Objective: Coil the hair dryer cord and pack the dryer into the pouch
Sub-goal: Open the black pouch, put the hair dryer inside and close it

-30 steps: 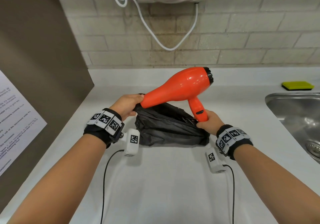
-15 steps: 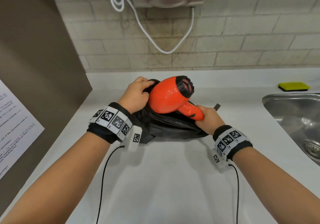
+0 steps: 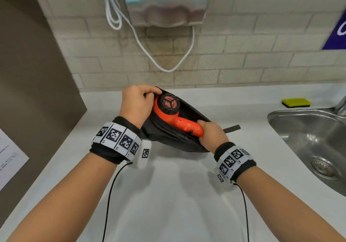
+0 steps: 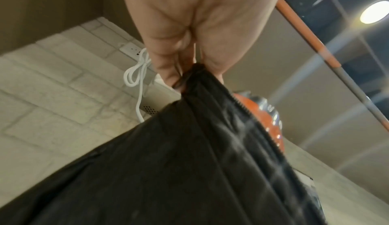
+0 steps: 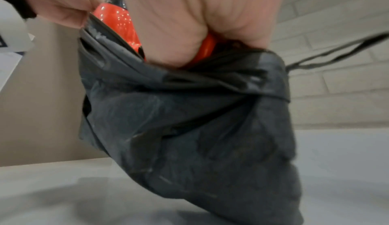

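Observation:
An orange hair dryer (image 3: pixel 173 113) sits nozzle-down in the mouth of a black pouch (image 3: pixel 164 135) held above the white counter (image 3: pixel 168 195). Its rear mesh grille faces up. My left hand (image 3: pixel 137 104) pinches the pouch's far rim (image 4: pixel 194 75) and lifts it. My right hand (image 3: pixel 211 135) grips the dryer's orange handle (image 5: pixel 207 45) at the pouch's near edge. The barrel (image 5: pixel 118 22) shows orange inside the opening. The cord is hidden inside the pouch. A black strap (image 3: pixel 231 128) trails right of the pouch.
A steel sink (image 3: pixel 309 142) lies at the right, with a yellow sponge (image 3: pixel 296 102) behind it. A wall-mounted unit (image 3: pixel 166 2) with a white cable (image 3: pixel 149 50) hangs on the brick wall above. A brown panel (image 3: pixel 33 73) bounds the left side.
The dryer has turned from lying across the pouch to pointing nozzle-down and has sunk into it. My left hand moved from the nozzle to the pouch rim and raised it.

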Demonstrator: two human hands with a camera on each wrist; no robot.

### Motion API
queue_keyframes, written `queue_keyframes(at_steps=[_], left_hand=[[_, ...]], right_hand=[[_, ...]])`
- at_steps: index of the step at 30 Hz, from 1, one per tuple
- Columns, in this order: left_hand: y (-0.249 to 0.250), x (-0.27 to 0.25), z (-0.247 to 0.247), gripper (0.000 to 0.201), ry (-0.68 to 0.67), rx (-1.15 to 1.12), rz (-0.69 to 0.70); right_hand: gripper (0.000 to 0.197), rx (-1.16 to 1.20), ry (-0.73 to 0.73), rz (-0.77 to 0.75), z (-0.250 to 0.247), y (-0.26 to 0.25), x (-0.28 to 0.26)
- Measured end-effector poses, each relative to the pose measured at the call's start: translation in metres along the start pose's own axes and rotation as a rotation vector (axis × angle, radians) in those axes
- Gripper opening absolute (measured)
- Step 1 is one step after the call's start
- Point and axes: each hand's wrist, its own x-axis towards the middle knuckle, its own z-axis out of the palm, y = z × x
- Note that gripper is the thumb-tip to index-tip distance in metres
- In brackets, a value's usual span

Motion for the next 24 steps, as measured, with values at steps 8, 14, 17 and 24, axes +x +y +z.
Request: queue_keyframes(at_steps=[8,14,17,24], left_hand=[[-0.005,-0.006,0.01,0.029,-0.094,0.064,0.446],[-0.01,-0.003,0.01,0.108,-0.508,0.183,0.337],[-0.011,-0.001,0.013,0.122,-0.533,0.296,0.235],[-0.007,-0.007,0.024,0.096,-0.475,0.127,0.203]], right_hand=[[0.025,0.089,0.022,0.111,0.0,0.003,0.003],[0.022,0.284,0.077,0.138,0.005,0.011,-0.003],[0.023,0.257,0.026,0.088,0.008,0.013,-0.005],[0.022,0.303,-0.036,0.085,0.01,0.022,-0.008]])
